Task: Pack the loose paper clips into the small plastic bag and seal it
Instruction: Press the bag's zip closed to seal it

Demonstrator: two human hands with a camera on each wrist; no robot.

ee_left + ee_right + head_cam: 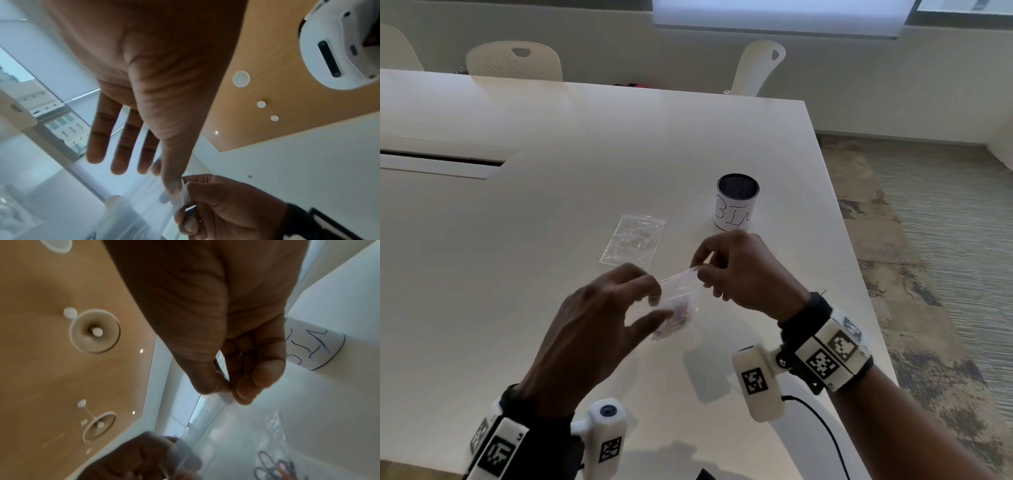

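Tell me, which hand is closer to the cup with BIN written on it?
The right hand. It is just in front of the BIN cup, pinching one end of the bag's top. The left hand pinches the other end, farther away.

Head view looks down over the table (pixel 551 205) — both wrist views peer close, upward past fingers.

Clear glossy plastic bag (pixel 677 295) crinkling between hands, coloured coated paper clips (pixel 680 313) showing through. Second clear plastic bag (pixel 632 238) lying beyond left hand (pixel 589 329) on smooth satin white table (pixel 517 212). Dark mesh cup (pixel 737 202) wearing matt paper wrap beyond right hand (pixel 743 270).
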